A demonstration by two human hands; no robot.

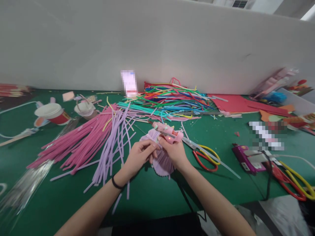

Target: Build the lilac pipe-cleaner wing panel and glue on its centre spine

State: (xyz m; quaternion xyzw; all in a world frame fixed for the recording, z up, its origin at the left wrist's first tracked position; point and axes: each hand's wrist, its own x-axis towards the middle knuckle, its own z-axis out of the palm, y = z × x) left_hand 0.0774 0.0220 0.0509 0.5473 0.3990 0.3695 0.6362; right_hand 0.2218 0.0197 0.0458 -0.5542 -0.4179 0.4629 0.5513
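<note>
Craft workshop, seemingly: pink glue gun [163, 128] in right hand [174, 152], multicoloured pipe cleaners [172, 101] heaped beyond grip, pink bundle [82, 139] to its left, scissors [196, 154] just right, green worktable [226, 137] underneath, grey partition [157, 42] farthest beyond.

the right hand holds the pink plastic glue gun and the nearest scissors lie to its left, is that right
Only the side is wrong: the head view shows the nearest metal scissors with red and yellow handles lying to the right of the right hand.
</note>
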